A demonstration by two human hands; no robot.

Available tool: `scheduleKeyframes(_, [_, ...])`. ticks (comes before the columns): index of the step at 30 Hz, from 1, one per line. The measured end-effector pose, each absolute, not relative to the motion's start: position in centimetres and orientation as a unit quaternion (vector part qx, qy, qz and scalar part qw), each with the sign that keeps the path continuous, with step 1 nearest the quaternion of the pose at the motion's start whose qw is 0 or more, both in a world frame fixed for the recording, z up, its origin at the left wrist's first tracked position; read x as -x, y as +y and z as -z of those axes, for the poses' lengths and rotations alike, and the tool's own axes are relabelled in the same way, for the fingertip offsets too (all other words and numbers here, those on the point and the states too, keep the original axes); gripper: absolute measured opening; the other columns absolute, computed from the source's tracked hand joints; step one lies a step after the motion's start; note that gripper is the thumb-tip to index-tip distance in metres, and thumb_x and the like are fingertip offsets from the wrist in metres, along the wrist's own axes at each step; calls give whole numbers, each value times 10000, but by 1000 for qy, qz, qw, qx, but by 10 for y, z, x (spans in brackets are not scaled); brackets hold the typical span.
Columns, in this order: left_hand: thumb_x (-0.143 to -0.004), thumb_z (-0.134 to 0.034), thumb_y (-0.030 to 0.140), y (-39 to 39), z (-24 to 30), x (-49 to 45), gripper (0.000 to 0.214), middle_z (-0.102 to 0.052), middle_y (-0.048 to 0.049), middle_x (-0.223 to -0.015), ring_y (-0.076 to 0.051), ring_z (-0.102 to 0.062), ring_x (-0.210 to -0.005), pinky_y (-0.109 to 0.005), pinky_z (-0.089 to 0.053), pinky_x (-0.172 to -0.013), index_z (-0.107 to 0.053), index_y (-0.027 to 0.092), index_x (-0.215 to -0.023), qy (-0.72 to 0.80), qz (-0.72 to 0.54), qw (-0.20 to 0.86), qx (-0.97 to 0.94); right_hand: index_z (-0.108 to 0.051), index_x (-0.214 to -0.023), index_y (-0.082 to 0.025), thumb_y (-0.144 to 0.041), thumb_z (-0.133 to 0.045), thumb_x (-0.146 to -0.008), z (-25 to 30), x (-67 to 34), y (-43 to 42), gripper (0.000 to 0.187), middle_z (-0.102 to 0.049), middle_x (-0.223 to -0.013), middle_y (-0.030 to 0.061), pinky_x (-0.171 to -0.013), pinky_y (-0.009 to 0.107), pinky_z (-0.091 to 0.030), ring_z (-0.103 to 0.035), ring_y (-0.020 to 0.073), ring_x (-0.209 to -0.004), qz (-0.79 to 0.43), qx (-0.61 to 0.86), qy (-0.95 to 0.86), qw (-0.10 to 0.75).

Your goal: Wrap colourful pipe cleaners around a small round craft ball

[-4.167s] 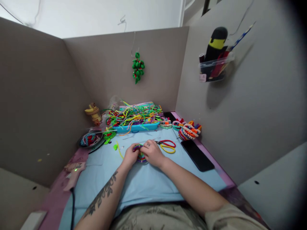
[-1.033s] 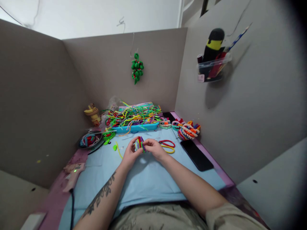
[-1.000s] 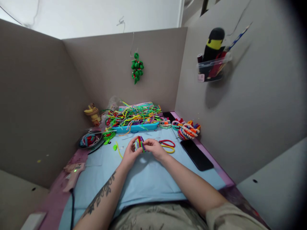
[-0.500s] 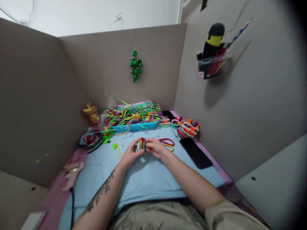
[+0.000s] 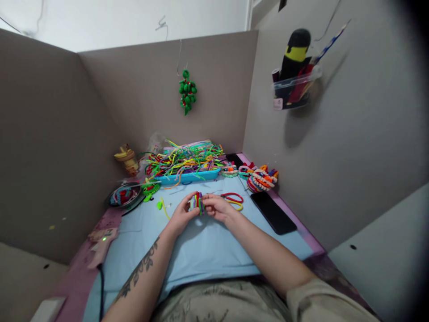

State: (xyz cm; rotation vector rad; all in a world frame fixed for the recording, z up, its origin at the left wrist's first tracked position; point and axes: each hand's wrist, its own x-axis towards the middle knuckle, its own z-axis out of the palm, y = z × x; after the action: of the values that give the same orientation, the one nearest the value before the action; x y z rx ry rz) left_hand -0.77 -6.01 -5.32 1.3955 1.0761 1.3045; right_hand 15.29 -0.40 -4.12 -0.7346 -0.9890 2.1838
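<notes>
Both hands hold a small multicoloured pipe-cleaner piece (image 5: 196,202) upright a little above the light blue mat (image 5: 201,250). My left hand (image 5: 181,215) grips it from the left with curled fingers. My right hand (image 5: 216,207) pinches its right side. Red and yellow scissors (image 5: 233,199) lie on the mat just right of my right hand.
A blue tray (image 5: 187,176) heaped with several coloured pipe cleaners stands at the back. Finished woven pieces (image 5: 259,178) sit back right, a black phone (image 5: 273,213) to the right, a round dish (image 5: 124,195) and a yellow figure (image 5: 125,157) to the left. Grey partitions enclose the desk.
The piece was flat on the mat under both hands 4.2 s ago; since then it has been lifted and turned on edge. Over the last second the hands barely moved.
</notes>
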Motion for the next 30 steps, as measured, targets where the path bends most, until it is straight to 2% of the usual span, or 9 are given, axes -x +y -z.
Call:
scheduleKeyframes(4, [-714, -715, 344, -60, 54, 8, 604, -517, -79, -1337, -275, -463, -1223, -373, -376, -1001, -513, 237, -1273, 439, -513, 467, -571, -524, -716, -138, -78, -653, -576, 40, -151, -4, 199, -474, -481, -78, -345, 127, -179, -362, 10, -363, -830, 299, -326, 340])
scheduleKeyframes(15, [-710, -720, 320, -60, 55, 11, 632, -515, -78, -1338, -275, -465, -1215, -376, -366, -1009, -492, 231, -1293, 433, -502, 473, -580, -440, -731, -164, -20, -589, -697, 36, -151, -4, 210, -369, -487, -110, -330, 68, -158, -294, -9, -344, -881, 283, -278, 257])
scheduleKeyframes(21, [-716, -711, 316, -59, 54, 11, 629, -511, -87, -1341, -275, -472, -1210, -377, -370, -1007, -486, 212, -1294, 441, -513, 460, -575, -466, -740, -160, -32, -595, -638, 38, -149, -8, 209, -400, -482, -102, -335, 91, -122, -297, -4, -344, -876, 288, -294, 252])
scheduleKeyframes(30, [-704, -708, 348, -61, 50, 7, 638, -497, -88, -1358, -274, -470, -1220, -373, -395, -990, -485, 214, -1287, 472, -512, 425, -578, -538, -621, -162, -145, -590, -532, 36, -150, -12, 104, -401, -409, -90, -349, 174, -101, -256, 26, -356, -772, 314, -468, 294])
